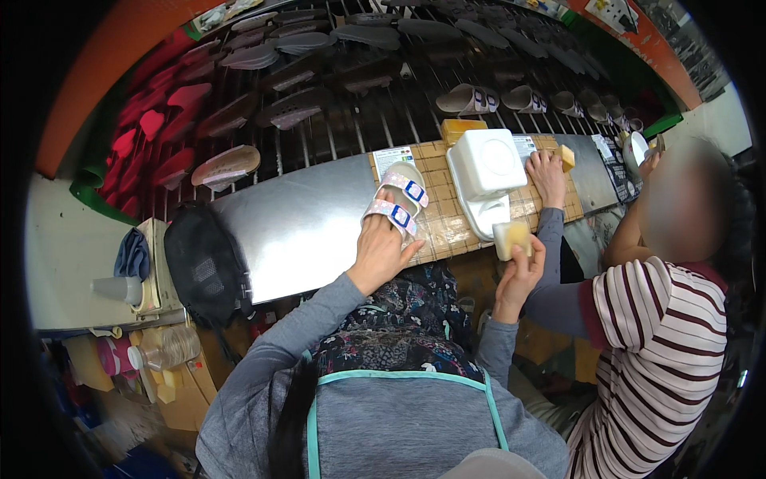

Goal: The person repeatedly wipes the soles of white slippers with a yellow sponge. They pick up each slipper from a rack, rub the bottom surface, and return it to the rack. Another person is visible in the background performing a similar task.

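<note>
The main risk noted is loss of control of the sandal (406, 190): the left hand (380, 243) appears to steady it only by fingers run under the nearer strap, so an uneven sideways load could twist the sole or pull the strap. The second risk lies with the pale yellow sponge (509, 239) in the right hand (520, 279); it is pinched by one edge between thumb and fingertips, and a weak pinch could let it drop or swing against the white container (488, 164), whose base is just beside it. If the sponge is wet, which cannot be told, stray contact could mark the straps. A co-worker's hand (547, 177), at twelve to one o'clock from the right hand, presents a possible collision should both reach in together. As to position, the sandal is at twelve to one o'clock from the left hand, over the nine o'clock end of the woven mat (439, 231); whether its sole rests flat cannot be confirmed. The left fingers lie close together, partly hidden by the strap, with the thumb spread away toward four o'clock. From the sandal, the sponge stands at about four o'clock, well apart, and the container between two and three o'clock.
</note>
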Available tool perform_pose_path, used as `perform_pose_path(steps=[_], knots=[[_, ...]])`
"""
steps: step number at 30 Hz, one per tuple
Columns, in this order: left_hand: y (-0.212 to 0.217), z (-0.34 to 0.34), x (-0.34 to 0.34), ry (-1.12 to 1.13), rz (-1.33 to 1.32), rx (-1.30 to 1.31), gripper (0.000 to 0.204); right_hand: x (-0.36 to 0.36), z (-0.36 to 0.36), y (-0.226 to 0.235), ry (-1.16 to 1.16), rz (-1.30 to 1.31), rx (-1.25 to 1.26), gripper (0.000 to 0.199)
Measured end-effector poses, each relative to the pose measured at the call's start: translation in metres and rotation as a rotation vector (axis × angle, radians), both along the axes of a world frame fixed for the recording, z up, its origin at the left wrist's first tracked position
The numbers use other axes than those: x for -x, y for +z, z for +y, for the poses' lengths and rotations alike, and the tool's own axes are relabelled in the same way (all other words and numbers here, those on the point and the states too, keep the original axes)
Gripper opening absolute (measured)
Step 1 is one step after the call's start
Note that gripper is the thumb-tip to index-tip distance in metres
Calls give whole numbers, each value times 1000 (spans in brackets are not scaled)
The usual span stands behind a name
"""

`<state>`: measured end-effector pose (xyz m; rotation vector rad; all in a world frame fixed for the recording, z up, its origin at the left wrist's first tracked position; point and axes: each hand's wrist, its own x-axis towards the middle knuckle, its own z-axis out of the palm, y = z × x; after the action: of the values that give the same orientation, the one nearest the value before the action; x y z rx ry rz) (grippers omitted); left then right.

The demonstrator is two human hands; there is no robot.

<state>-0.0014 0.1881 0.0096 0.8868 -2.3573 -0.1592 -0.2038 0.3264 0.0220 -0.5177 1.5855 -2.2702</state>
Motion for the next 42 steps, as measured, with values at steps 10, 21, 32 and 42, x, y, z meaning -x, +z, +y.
perform_pose_path(steps=[10,21,32,42], knots=[[30,-4,-28,-596,1363,-1984,61,-73,-32,63,358,557,110,47],[35,17,-91,-555,1521,-1924,58,-126,-57,79,525,834,28,46],[50,29,-88,-485,1349,-1780,58,-117,-60,85,402,935,12,47],[60,17,-61,-509,1394,-1834,56,-100,-52,87,474,1001,46,44]])
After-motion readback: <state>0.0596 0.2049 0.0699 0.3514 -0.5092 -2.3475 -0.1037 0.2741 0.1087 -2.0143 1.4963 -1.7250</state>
